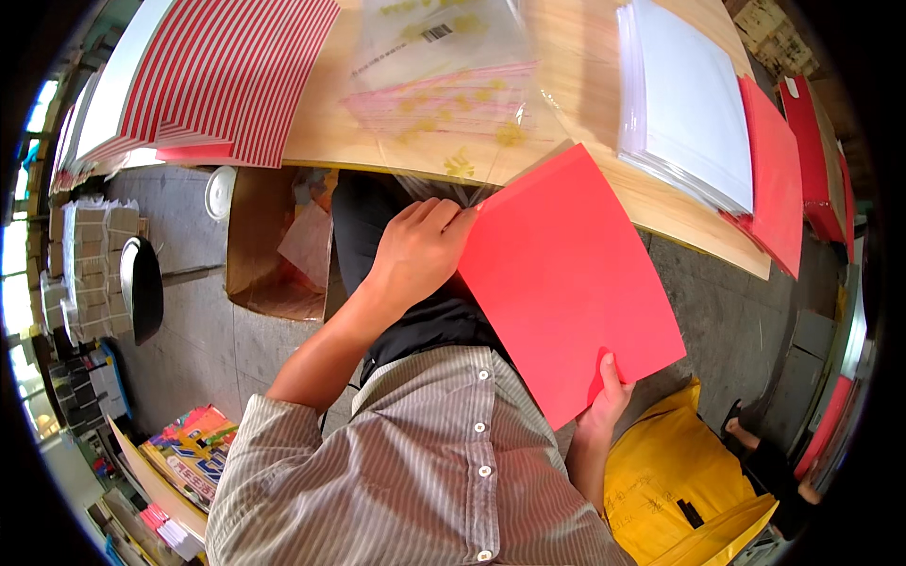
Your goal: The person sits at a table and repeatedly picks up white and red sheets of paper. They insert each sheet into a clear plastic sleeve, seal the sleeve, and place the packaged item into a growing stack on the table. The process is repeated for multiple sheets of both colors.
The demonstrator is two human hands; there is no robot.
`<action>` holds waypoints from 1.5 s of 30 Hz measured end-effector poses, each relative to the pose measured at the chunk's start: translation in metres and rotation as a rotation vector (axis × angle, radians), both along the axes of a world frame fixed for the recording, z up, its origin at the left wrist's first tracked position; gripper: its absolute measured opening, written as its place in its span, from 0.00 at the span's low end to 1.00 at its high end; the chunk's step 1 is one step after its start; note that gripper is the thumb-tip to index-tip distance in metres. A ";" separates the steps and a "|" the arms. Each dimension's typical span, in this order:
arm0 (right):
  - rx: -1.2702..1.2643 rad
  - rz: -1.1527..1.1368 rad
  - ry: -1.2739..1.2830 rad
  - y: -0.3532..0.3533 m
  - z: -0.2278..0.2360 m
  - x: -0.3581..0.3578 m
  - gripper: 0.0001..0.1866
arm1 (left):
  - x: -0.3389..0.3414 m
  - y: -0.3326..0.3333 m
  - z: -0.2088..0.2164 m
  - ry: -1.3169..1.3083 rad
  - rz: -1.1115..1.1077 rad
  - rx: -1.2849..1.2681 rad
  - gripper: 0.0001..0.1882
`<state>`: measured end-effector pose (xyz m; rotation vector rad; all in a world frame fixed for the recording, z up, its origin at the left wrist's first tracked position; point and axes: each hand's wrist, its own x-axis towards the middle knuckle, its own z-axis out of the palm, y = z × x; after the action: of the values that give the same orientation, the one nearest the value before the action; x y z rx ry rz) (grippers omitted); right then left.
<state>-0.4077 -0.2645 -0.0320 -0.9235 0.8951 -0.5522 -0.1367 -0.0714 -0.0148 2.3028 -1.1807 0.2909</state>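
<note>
A plain red sheet or thin stack of red paper (576, 292) is tilted in front of my body, its upper edge against the table's front edge. My right hand (606, 401) grips its lower right side, thumb on top and fingers hidden underneath. My left hand (425, 245) is closed at the gathered mouth of a clear plastic bag (444, 94) with yellow printed shapes, right beside the paper's upper left corner. Whether those fingers also pinch the paper cannot be made out. The bag lies flat on the wooden table (585, 94), with pinkish striped sheets showing through it.
Red-and-white striped sheets (226, 66) are piled at the table's left. White sheets in clear wrapping (684, 104) and red sheets (774, 179) lie on the right. Below stand an open cardboard box (255, 245) and a yellow bag (670, 472). Part of another person (769, 462) shows at lower right.
</note>
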 end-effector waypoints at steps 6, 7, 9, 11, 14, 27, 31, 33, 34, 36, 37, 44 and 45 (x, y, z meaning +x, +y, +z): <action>-0.008 0.022 0.035 -0.006 -0.007 -0.006 0.26 | -0.008 0.023 0.001 0.445 0.253 -0.420 0.07; -0.001 0.018 0.034 -0.005 -0.007 -0.005 0.27 | -0.009 0.033 -0.005 0.459 0.310 -0.470 0.05; 0.005 0.001 0.029 -0.002 -0.001 -0.004 0.27 | -0.017 0.054 -0.041 0.835 0.353 -0.581 0.12; -0.007 0.009 0.037 -0.003 0.003 0.001 0.26 | -0.026 0.059 -0.052 1.216 0.308 -0.701 0.18; -0.031 0.029 0.022 -0.004 0.001 0.001 0.25 | -0.034 0.042 -0.052 1.484 0.173 -0.866 0.20; -0.058 0.058 -0.022 -0.011 0.002 -0.004 0.24 | -0.021 0.019 -0.046 1.644 0.245 -1.007 0.17; -0.031 0.020 0.006 -0.011 0.000 -0.005 0.27 | -0.021 0.023 -0.051 1.626 0.253 -0.989 0.17; -0.034 0.020 0.008 -0.013 -0.002 -0.007 0.27 | -0.020 0.024 -0.050 1.593 0.274 -0.943 0.17; -0.042 0.028 -0.002 -0.013 -0.002 -0.007 0.26 | -0.019 0.024 -0.050 1.566 0.297 -0.912 0.17; -0.059 0.048 -0.020 -0.014 0.000 -0.006 0.24 | -0.017 0.026 -0.048 1.514 0.318 -0.868 0.18; -0.066 0.043 -0.017 -0.014 -0.001 -0.006 0.24 | -0.015 0.027 -0.046 1.489 0.318 -0.853 0.18; -0.055 0.027 -0.012 -0.015 -0.003 -0.006 0.26 | -0.015 0.027 -0.036 1.375 0.354 -0.766 0.19; -0.044 0.026 -0.014 -0.015 -0.003 -0.006 0.28 | -0.016 0.028 -0.036 1.361 0.342 -0.761 0.18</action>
<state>-0.4141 -0.2799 -0.0353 -0.9690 0.8600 -0.5577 -0.1530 -0.0438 -0.0509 1.4049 0.0542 -0.5627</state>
